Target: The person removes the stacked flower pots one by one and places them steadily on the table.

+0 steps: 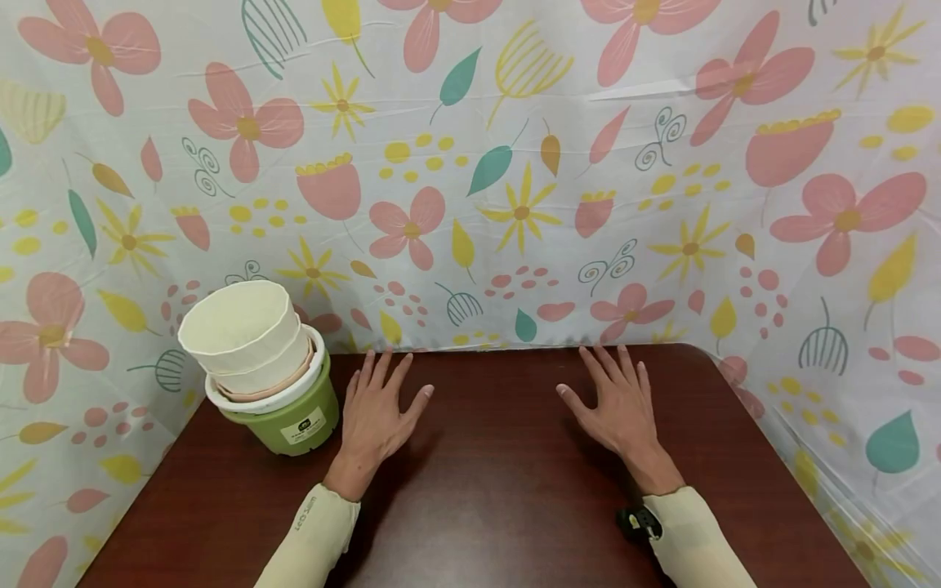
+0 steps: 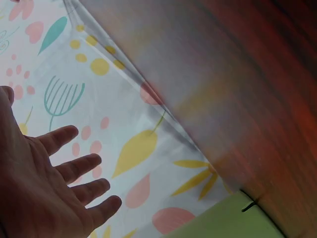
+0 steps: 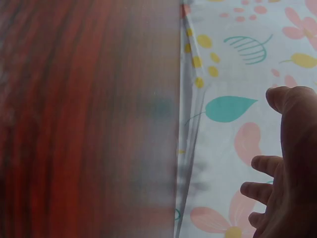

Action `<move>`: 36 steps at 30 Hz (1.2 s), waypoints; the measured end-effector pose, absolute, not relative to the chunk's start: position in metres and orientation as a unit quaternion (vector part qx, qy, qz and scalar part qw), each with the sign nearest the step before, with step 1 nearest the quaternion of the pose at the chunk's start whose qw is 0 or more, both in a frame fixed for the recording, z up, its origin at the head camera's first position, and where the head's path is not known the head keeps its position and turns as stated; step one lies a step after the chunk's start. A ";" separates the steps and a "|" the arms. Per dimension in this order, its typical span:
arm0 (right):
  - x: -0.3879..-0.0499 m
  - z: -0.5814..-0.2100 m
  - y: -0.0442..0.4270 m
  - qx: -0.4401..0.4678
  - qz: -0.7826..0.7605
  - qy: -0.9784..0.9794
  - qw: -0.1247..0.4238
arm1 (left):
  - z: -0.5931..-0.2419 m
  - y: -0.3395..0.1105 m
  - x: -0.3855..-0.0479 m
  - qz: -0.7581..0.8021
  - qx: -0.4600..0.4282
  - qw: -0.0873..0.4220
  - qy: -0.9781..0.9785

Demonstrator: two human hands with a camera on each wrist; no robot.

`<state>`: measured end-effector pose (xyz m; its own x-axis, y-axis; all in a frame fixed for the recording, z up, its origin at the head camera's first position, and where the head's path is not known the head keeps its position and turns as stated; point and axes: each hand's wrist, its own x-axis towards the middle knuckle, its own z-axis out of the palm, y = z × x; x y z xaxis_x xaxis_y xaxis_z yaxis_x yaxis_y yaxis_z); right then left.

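Note:
My left hand [image 1: 376,416] is spread with straight fingers over the back left of the dark table, holding nothing. Just left of it stands a stack of round pots: a green pot [image 1: 283,425] with a pale label at the bottom, a white rim [image 1: 320,359] above, a pinkish edge [image 1: 268,390] and a cream pot [image 1: 250,359] on top, tilted a little. The stack's inner parts are hidden. My right hand [image 1: 619,408], likewise spread and holding nothing, is over the back right. In the left wrist view part of the green pot [image 2: 233,218] shows at the bottom.
A dark reddish-brown table [image 1: 485,506] reaches back to a white flower-printed curtain [image 1: 456,163], which also runs along both sides. The table's back right corner is rounded. A small black device [image 1: 638,523] sits at the right wrist, by the cream sleeve [image 1: 694,531].

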<state>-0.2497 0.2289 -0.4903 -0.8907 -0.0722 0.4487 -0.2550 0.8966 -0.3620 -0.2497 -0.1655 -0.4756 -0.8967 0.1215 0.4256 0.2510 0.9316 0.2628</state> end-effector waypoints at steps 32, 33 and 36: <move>-0.251 -0.492 0.226 0.116 0.231 -0.933 0.252 | -0.472 -0.165 -0.248 -0.179 -0.122 0.239 -0.947; -0.251 -0.492 0.226 0.115 0.232 -0.933 0.251 | -0.472 -0.165 -0.248 -0.180 -0.123 0.240 -0.946; -0.250 -0.491 0.225 0.112 0.233 -0.935 0.242 | -0.473 -0.165 -0.248 -0.183 -0.127 0.245 -0.943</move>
